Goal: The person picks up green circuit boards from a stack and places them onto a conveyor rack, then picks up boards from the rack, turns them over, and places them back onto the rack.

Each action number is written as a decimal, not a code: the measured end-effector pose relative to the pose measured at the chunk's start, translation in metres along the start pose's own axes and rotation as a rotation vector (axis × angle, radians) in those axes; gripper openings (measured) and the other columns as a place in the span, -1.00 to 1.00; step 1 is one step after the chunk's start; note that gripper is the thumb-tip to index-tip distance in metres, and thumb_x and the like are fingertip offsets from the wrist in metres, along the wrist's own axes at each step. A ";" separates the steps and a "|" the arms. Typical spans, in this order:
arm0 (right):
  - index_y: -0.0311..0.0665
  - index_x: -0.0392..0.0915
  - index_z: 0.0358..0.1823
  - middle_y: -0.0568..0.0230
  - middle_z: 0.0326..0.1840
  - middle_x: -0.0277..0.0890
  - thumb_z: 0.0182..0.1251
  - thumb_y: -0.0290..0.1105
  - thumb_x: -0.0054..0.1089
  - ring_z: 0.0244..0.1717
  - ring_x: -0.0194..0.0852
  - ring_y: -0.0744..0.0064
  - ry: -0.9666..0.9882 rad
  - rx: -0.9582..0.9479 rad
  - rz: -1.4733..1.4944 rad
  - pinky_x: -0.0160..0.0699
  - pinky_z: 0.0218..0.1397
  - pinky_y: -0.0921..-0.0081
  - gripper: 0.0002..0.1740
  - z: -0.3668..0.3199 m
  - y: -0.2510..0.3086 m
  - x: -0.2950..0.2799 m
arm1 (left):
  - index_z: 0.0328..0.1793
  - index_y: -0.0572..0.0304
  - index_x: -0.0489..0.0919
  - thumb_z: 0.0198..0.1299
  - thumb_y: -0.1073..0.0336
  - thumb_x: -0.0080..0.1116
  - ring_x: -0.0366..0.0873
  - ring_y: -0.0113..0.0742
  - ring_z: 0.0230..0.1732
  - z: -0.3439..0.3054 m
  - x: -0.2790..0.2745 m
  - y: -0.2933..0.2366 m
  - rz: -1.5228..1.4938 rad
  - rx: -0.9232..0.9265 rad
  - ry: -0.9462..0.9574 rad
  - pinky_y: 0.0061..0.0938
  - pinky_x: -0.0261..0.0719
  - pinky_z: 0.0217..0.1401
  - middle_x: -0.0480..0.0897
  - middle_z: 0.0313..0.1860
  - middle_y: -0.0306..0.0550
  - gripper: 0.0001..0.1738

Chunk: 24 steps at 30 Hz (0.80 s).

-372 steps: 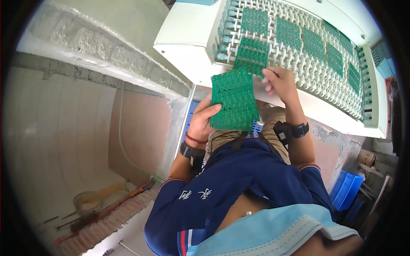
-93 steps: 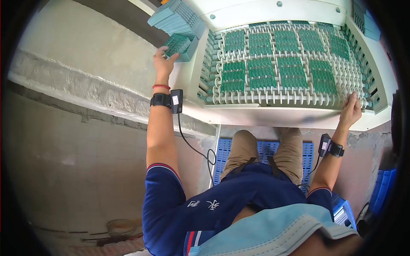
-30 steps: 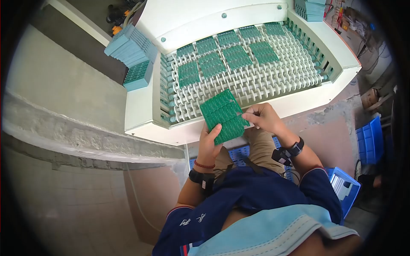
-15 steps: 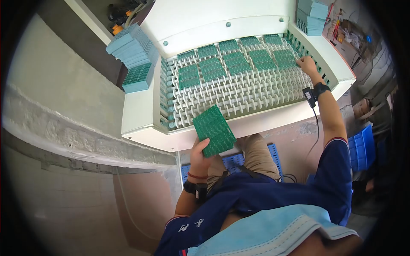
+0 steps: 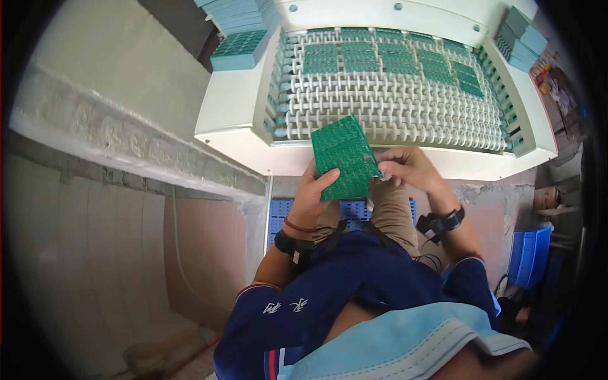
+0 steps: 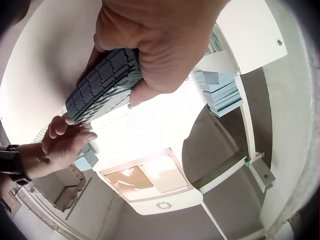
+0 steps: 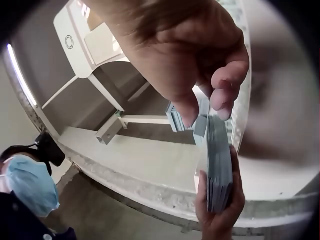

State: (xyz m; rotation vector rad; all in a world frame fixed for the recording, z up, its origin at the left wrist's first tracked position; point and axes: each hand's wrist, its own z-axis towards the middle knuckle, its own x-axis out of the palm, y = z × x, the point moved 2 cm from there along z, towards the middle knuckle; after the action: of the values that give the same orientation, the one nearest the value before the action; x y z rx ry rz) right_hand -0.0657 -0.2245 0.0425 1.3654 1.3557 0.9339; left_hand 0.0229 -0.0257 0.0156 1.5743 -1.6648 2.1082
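Note:
The left hand [image 5: 313, 193] grips a fanned stack of green circuit boards [image 5: 345, 158] in front of the machine, its thumb on the top board. At the stack's right edge is the right hand [image 5: 415, 170], fingers bent and fingertips at the edge. In the right wrist view, a gap shows between thumb and fingers of the right hand [image 7: 200, 65] above the end of the stack [image 7: 219, 165]. The left wrist view shows the stack [image 6: 105, 85] edge-on under the left hand [image 6: 155, 45]. Several boards [image 5: 399, 59] lie in rows on white rollers [image 5: 392, 111].
A pale blue box of green boards [image 5: 237, 52] stands on the machine's left side, with stacked blue trays [image 5: 240, 16] behind it. More trays [image 5: 522, 41] stand at the right. The machine's white front edge [image 5: 481, 168] runs before the person. A blue crate [image 5: 531, 256] is at lower right.
The right hand has come back from the right-hand board on the rollers to the held stack. Since the earlier view, the left hand has left the box and holds a stack. The head view has shifted.

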 end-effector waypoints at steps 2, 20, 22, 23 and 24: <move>-0.33 0.56 -0.34 0.39 -0.65 0.45 0.15 -0.20 0.22 -0.73 0.27 0.74 0.024 0.012 0.046 0.24 -0.71 0.77 -0.70 0.008 -0.008 0.018 | 0.23 0.33 0.24 0.15 0.52 -0.03 0.45 -0.20 0.06 -0.007 -0.006 -0.001 0.010 0.001 -0.030 -0.33 0.49 0.07 0.44 0.08 0.03 -0.52; -0.51 0.51 -0.34 0.26 -0.58 0.47 0.19 -0.26 0.16 -0.69 0.41 0.60 -0.277 -0.074 0.237 0.48 -0.68 0.65 -0.66 0.100 0.006 0.054 | 0.24 0.51 0.17 0.10 0.42 0.00 0.41 -0.09 0.11 -0.068 -0.060 -0.040 -0.142 0.076 -0.130 -0.26 0.40 0.15 0.40 0.11 0.17 -0.43; -0.50 0.51 -0.34 0.27 -0.58 0.47 0.18 -0.24 0.18 -0.69 0.41 0.59 -0.294 -0.059 0.116 0.47 -0.69 0.65 -0.65 0.092 0.013 0.053 | 0.23 0.49 0.18 0.12 0.42 0.00 0.42 -0.11 0.10 -0.065 -0.061 -0.038 -0.104 0.086 -0.155 -0.27 0.41 0.14 0.40 0.11 0.14 -0.45; -0.48 0.52 -0.33 0.28 -0.57 0.47 0.17 -0.22 0.19 -0.68 0.41 0.59 -0.316 -0.040 -0.004 0.46 -0.69 0.65 -0.64 0.086 0.014 0.052 | 0.23 0.47 0.19 0.13 0.43 0.01 0.42 -0.13 0.10 -0.063 -0.061 -0.037 -0.067 0.091 -0.180 -0.28 0.43 0.13 0.41 0.11 0.12 -0.47; -0.48 0.52 -0.33 0.28 -0.57 0.47 0.17 -0.22 0.19 -0.68 0.41 0.59 -0.312 -0.038 -0.011 0.46 -0.69 0.65 -0.64 0.081 0.014 0.051 | 0.23 0.47 0.19 0.13 0.43 0.01 0.42 -0.13 0.10 -0.060 -0.060 -0.038 -0.074 0.094 -0.183 -0.28 0.43 0.13 0.41 0.11 0.12 -0.47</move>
State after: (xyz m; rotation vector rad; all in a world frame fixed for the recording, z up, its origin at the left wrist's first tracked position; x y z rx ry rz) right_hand 0.0202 -0.1821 0.0306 1.4068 1.1019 0.7015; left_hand 0.0335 0.0660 0.0055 1.8772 -1.5485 2.0910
